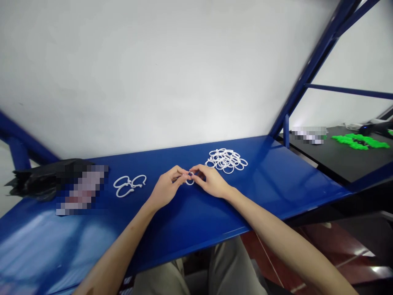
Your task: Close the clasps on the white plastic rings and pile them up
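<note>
Both hands pinch one small white plastic ring above the blue table, near its middle. My left hand is closed on the ring's left side at the top. From the other side, my right hand has its thumb and fingertips closed on it. The fingers partly cover the ring, so I cannot tell whether its ends are joined. Just beyond my right hand lies a pile of white rings. To the left of my left hand rest several opened white rings with their ends apart.
The blue metal table runs against a white wall. A black plastic bag and a blurred-out packet lie at the left. Blue frame bars rise at the right. Beyond them, a dark table carries bright green pieces.
</note>
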`<state>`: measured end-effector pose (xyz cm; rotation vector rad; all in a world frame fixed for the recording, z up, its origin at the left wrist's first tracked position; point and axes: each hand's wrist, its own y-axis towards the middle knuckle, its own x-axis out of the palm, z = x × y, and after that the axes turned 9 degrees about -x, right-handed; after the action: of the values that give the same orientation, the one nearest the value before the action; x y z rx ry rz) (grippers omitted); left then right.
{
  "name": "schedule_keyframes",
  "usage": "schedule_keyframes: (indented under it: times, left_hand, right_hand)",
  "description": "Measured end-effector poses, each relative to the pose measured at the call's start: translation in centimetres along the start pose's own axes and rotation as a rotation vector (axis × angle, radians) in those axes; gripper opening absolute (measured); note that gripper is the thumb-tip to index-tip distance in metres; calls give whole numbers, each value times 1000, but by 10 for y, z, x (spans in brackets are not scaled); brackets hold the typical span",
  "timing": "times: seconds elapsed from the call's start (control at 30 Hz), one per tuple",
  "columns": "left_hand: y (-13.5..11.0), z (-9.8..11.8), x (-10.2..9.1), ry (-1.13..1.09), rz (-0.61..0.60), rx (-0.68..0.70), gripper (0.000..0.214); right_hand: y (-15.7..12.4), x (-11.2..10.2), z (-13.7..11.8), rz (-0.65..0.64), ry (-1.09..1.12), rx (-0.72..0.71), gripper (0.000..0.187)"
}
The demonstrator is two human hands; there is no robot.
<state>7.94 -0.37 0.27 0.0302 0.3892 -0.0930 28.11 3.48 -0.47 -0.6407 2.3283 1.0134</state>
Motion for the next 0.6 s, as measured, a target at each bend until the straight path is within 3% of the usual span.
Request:
schedule_keyframes:
  times: [0.23,0.5,0.6]
  left_hand:
    - [4,-7,-2,-44,72,-7,22]
    - [2,-6,-2,130,6,10,20]
    - [4,-4,-6,353,112,98,25]
  right_hand:
    - [0,6,0,58,219,30,15]
    - [-3,9,5,-32,75,-46,10]
    - [1,1,13,61,-92,-36,9]
